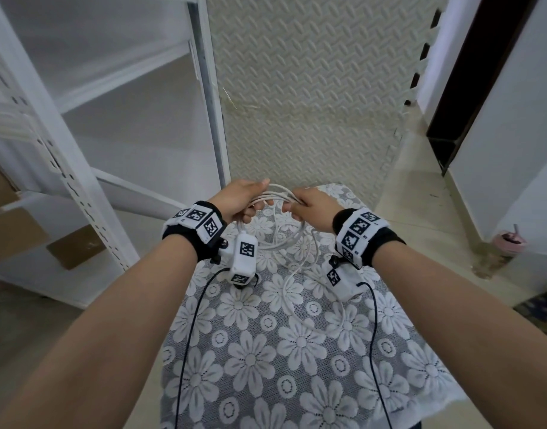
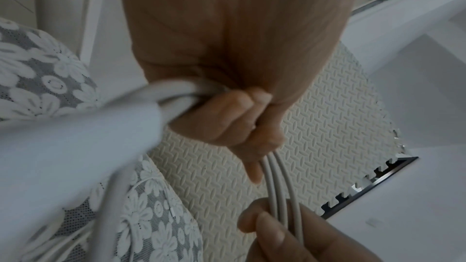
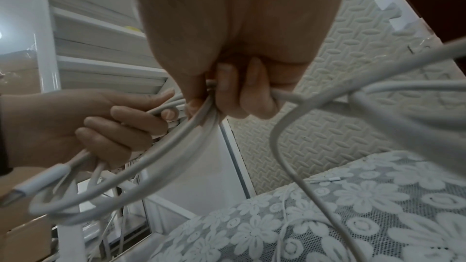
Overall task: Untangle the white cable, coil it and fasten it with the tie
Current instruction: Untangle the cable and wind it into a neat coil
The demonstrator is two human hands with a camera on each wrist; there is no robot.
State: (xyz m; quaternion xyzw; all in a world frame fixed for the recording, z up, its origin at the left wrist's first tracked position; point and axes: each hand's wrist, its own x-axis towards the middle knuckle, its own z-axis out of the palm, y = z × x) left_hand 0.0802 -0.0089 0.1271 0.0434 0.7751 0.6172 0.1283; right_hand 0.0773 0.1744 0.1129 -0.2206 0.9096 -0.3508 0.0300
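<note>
Rising at 10 o'clock: a white metal shelving rack (image 1: 80,125), cardboard boxes (image 1: 15,230) on its lower levels. Spread across the floor from 12 o'clock: cream embossed foam mats (image 1: 303,88). Filling 6 o'clock: a table under a grey lace cloth with white flowers (image 1: 297,351). Set at 3 o'clock on the floor by the wall: a pink cup (image 1: 509,243).

Held above the far end of the table, toward 12 o'clock: the white cable (image 1: 278,198), several loops bunched between both hands, the rest hanging in a ring and trailing down onto the cloth toward 6 o'clock.

At 11 o'clock on the ring: the left hand (image 1: 239,201), fingers curled tight round the gathered strands (image 2: 274,178), a cable plug (image 3: 37,184) dangling just below the fist.

At 1 o'clock on the ring: the right hand (image 1: 312,209), thumb and fingers (image 3: 232,95) pinching the same bundle.
</note>
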